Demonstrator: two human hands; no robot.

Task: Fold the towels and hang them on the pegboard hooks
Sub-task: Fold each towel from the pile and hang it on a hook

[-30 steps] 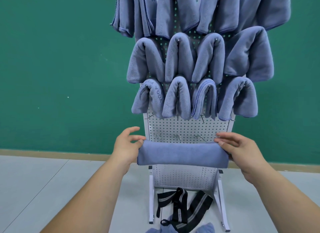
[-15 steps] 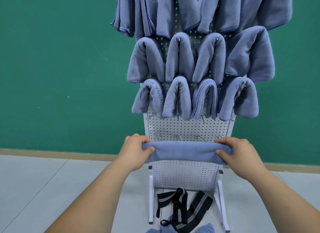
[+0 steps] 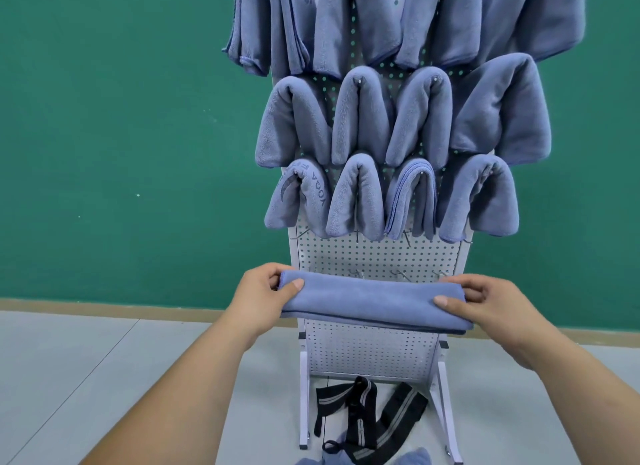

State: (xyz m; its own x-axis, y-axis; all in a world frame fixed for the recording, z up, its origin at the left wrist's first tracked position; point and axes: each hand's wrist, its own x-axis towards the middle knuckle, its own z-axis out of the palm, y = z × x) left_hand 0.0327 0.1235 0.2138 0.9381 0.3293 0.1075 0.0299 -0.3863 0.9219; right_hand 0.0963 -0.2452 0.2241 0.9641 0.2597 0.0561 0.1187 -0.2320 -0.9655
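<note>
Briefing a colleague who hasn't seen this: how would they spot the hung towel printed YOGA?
Find the white pegboard standing before the green wall. In its lowest row of hung blue towels, take the leftmost towel. The other three there are plain; this one alone shows printed lettering.

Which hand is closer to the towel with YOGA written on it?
Left. The left hand holds one end of the folded towel just below the YOGA towel; the right hand holds the other end, farther off to the lower right.
</note>
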